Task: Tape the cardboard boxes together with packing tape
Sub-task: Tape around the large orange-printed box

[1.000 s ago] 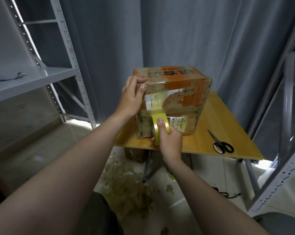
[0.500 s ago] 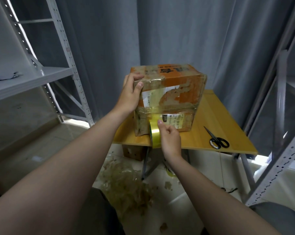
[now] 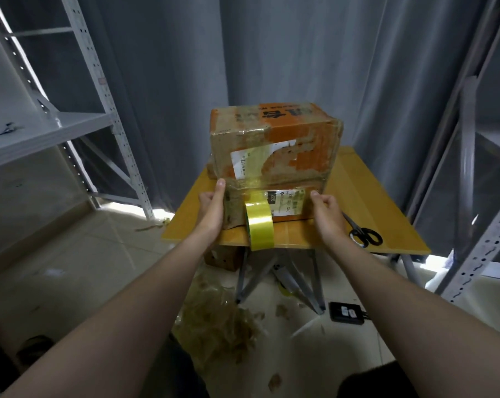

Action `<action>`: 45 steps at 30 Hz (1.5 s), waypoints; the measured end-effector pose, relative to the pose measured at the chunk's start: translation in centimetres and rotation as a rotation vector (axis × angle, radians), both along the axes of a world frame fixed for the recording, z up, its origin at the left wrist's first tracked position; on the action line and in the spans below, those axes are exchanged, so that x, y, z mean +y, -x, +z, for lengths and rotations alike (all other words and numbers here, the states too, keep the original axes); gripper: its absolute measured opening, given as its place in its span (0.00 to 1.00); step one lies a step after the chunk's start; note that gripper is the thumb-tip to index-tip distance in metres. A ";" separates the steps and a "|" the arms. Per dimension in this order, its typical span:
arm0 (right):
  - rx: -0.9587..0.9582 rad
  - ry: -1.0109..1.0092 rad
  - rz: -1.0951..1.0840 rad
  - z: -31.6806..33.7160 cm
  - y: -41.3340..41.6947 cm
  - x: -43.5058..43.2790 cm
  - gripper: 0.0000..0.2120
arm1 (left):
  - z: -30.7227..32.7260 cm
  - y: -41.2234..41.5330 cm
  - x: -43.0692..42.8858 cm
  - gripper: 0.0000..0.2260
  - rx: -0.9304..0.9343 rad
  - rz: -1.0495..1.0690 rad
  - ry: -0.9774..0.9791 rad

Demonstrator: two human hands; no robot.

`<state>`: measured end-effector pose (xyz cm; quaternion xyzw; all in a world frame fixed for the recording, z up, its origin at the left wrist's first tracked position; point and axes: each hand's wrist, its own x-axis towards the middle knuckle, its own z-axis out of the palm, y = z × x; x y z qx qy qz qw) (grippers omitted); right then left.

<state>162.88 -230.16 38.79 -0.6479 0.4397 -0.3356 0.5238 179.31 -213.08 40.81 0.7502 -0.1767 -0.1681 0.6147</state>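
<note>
Two worn cardboard boxes are stacked on a small wooden table (image 3: 392,214). The upper box (image 3: 277,145) is orange and brown; the lower box (image 3: 286,205) is flatter, with a white label on its front. A yellow roll of packing tape (image 3: 260,229) hangs at the lower box's front over the table edge, its strip stuck up the box faces. My left hand (image 3: 212,209) grips the lower box's left front corner. My right hand (image 3: 327,215) grips its right front corner. Neither hand touches the roll.
Black scissors (image 3: 365,235) lie on the table right of my right hand. Metal shelving racks stand at left (image 3: 79,122) and right (image 3: 490,225). Crumpled used tape (image 3: 217,320) and a black device (image 3: 346,311) lie on the floor below. Grey curtains hang behind.
My right hand has let go of the tape roll and moved to the lower box's right corner. My left hand has dropped from the upper box to the lower box's left corner.
</note>
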 end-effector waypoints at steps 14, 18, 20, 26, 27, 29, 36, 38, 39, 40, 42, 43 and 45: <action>-0.091 0.103 -0.115 3.1 1.1 3.9 0.07 | 3.5 2.4 2.4 0.16 0.020 -0.005 0.107; -0.058 0.146 -0.124 6.2 2.2 5.4 0.05 | 5.4 4.1 3.5 0.24 -0.060 -0.090 0.161; -0.061 0.135 -0.134 7.5 2.7 6.0 0.08 | 6.0 4.7 4.0 0.29 -0.080 -0.129 0.172; -0.218 0.211 -0.174 9.5 3.7 6.3 0.12 | 8.3 5.4 4.6 0.36 -0.211 -0.202 0.141; -0.236 0.221 -0.183 9.8 3.6 6.4 0.12 | 8.6 5.4 4.5 0.36 -0.205 -0.210 0.140; -0.232 0.233 -0.198 10.0 3.3 6.4 0.13 | 9.2 5.6 4.1 0.28 -0.185 -0.199 0.100; -0.124 0.225 -0.117 8.1 2.5 5.4 0.13 | 9.1 4.9 1.3 0.10 -0.142 -0.163 0.029; -0.021 0.274 -0.094 8.2 2.1 5.4 0.14 | 8.9 4.6 0.8 0.11 -0.143 -0.152 0.023; 0.052 0.328 -0.084 8.4 1.9 5.4 0.13 | 8.9 4.5 0.7 0.12 -0.145 -0.152 0.011; 0.117 0.425 -0.070 8.7 1.5 5.4 0.13 | 8.8 4.4 0.6 0.11 -0.157 -0.154 -0.016; 0.127 0.648 -0.020 9.4 0.5 5.8 0.15 | 8.6 4.2 0.5 0.08 -0.197 -0.156 -0.066; 0.086 0.682 0.039 10.0 -0.2 6.2 0.17 | 8.6 4.1 0.6 0.08 -0.213 -0.160 -0.076; -0.026 0.550 0.235 11.2 -1.7 6.6 0.19 | 8.2 3.6 0.9 0.13 -0.238 -0.192 -0.100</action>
